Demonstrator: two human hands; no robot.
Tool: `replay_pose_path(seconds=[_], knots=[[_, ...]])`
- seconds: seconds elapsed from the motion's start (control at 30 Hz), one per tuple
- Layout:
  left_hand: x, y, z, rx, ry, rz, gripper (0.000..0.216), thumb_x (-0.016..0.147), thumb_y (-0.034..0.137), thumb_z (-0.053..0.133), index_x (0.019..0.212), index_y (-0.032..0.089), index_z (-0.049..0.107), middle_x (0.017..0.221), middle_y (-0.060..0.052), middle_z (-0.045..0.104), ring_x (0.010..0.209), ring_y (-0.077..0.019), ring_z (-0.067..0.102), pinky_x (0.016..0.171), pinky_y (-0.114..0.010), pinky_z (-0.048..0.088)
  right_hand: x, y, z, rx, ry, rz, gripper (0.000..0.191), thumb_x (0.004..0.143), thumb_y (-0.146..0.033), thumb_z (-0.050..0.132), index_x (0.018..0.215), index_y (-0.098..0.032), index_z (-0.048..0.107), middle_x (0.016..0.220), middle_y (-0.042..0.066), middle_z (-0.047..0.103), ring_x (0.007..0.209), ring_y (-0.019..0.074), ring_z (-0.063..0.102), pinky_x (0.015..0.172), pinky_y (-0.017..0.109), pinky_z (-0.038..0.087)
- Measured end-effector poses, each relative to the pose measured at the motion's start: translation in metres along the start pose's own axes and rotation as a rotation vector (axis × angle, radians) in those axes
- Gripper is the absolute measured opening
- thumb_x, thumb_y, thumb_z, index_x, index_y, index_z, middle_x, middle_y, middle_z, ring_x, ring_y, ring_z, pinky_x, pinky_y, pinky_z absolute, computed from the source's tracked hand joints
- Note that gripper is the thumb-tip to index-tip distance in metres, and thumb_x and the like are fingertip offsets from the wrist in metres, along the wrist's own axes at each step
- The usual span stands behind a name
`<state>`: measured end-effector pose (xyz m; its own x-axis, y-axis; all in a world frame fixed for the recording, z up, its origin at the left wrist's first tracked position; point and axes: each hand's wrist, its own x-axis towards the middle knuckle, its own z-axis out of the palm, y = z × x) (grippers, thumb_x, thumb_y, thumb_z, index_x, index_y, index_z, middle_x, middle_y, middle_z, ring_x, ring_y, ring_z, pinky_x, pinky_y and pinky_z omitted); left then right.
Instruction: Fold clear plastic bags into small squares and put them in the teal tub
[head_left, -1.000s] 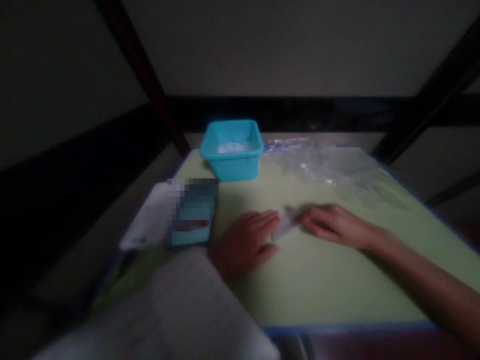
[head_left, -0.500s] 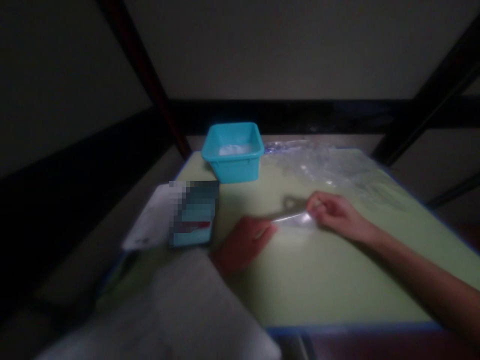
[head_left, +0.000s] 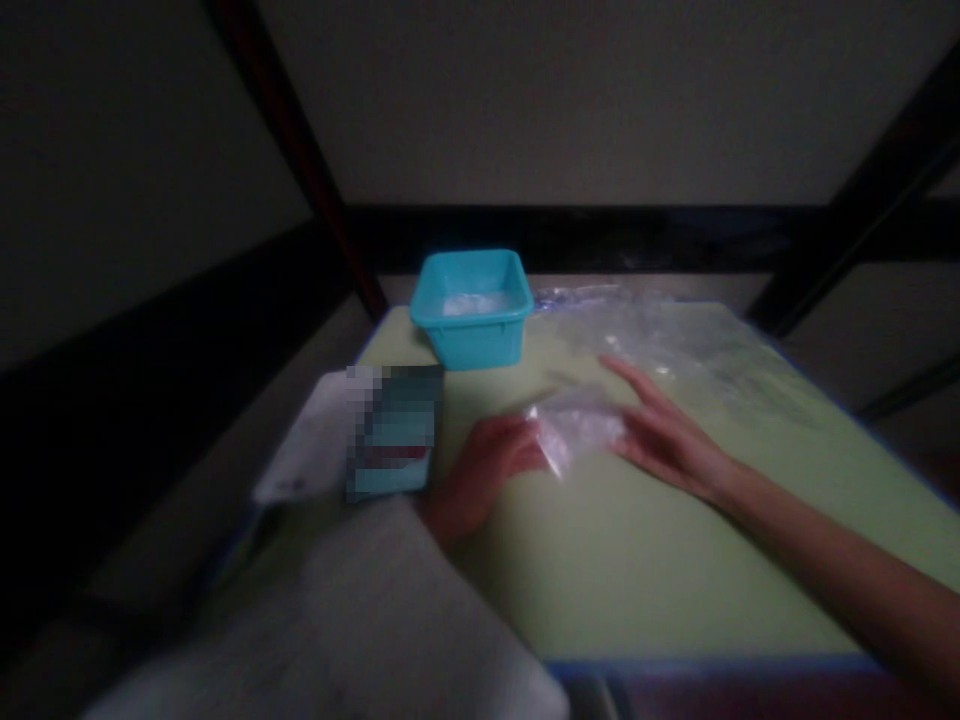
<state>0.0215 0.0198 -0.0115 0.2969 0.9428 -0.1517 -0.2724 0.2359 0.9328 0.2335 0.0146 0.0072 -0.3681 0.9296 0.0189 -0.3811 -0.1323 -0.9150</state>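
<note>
A small clear plastic bag (head_left: 574,430) is held a little above the pale green table, slightly blurred by motion. Its left edge is pinched in the fingers of my left hand (head_left: 491,465). At the bag's right end is my right hand (head_left: 667,440), with its thumb and fingers spread apart. Some of the right fingers lie behind or against the bag, and I cannot make out how firmly they touch it.
A turquoise plastic basin (head_left: 480,345) with whitish clear material inside stands at the back. Crumpled clear plastic sheets (head_left: 675,350) cover the back right. To the left lie a pixelated phone-like device (head_left: 397,430) and a white flat item (head_left: 307,430). The table (head_left: 675,590) has a blue edge.
The bag was stretched taut as a thin strip between both hands; now it faces me, broader and looser. My right hand has opened from a pinch, its fingers spreading.
</note>
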Motion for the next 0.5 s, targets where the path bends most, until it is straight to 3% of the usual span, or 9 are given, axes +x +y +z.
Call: replay_pose_path(seconds=[0.17, 0.33, 0.5], knots=[[0.004, -0.005, -0.003, 0.004, -0.005, 0.041, 0.029, 0.071, 0.037, 0.071, 0.083, 0.011, 0.067, 0.085, -0.009, 0.07, 0.087, -0.0247, 0.067, 0.08, -0.036, 0.053, -0.002, 0.012, 0.01, -0.074, -0.032, -0.056, 0.058, 0.072, -0.033, 0.074, 0.126, -0.037, 0.054, 0.084, -0.003, 0.065, 0.082, 0.0132, 0.06, 0.089, 0.035, 0.047], [0.004, -0.006, -0.001, -0.039, 0.004, 0.055, 0.028, 0.073, 0.035, 0.069, 0.087, 0.011, 0.066, 0.091, -0.01, 0.07, 0.091, -0.0243, 0.066, 0.084, -0.037, 0.051, 0.002, 0.026, 0.03, -0.181, 0.109, -0.099, 0.046, 0.069, -0.036, 0.076, 0.113, -0.03, 0.065, 0.097, 0.001, 0.068, 0.085, 0.0165, 0.061, 0.079, 0.031, 0.049], [0.0, -0.004, 0.004, -0.098, 0.0, 0.046, 0.031, 0.073, 0.035, 0.07, 0.09, 0.01, 0.065, 0.094, -0.012, 0.07, 0.093, -0.024, 0.066, 0.088, -0.038, 0.05, 0.01, 0.032, 0.044, -0.212, 0.242, -0.138, 0.041, 0.071, -0.032, 0.073, 0.111, -0.027, 0.067, 0.095, 0.002, 0.07, 0.077, 0.0159, 0.062, 0.071, 0.03, 0.048]])
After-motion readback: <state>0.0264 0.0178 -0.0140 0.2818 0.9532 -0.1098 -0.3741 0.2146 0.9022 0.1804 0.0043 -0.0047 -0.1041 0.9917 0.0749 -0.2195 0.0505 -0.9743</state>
